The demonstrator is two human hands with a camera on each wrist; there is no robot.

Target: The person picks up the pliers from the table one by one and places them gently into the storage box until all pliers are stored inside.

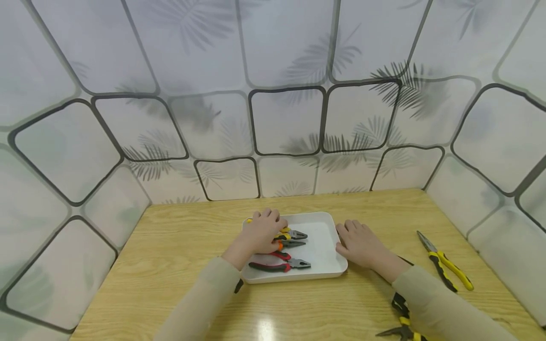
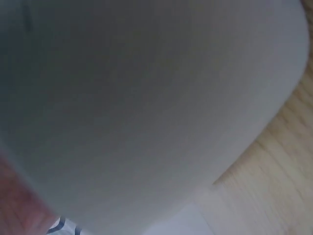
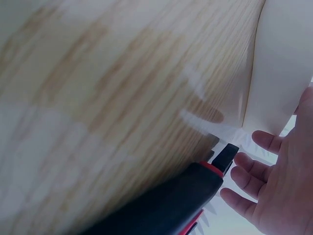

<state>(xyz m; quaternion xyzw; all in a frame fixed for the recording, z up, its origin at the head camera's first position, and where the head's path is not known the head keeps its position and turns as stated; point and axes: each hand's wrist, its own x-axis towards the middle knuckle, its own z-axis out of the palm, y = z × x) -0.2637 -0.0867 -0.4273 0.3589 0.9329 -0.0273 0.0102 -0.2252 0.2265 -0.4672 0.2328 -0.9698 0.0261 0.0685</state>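
Observation:
My left hand (image 1: 260,232) lies over the left part of a white tray (image 1: 320,274), its fingers and thumb curled about combination pliers (image 1: 297,234) with yellow-and-black handles. Just below it in the tray are orange-handled pliers (image 1: 294,244), handles partly hidden by the hand. Red-and-black-handled combination pliers (image 1: 277,266) rest nearer the tray's front. My right hand (image 1: 360,244) is beside the tray's right wall, thumb near the rim, fingers loosely extended and holding nothing. The tray wall (image 2: 171,122) fills most of the left wrist view, hiding the left hand's grip.
Yellow-and-black long-nose pliers (image 1: 439,260) lie at the right on the wooden table (image 1: 192,237). More yellow-and-black pliers (image 1: 403,329) are partly under the right sleeve. A black tool handle with red trim (image 3: 171,196) lies close to the right hand. Patterned fabric (image 1: 286,123) encloses the back and sides.

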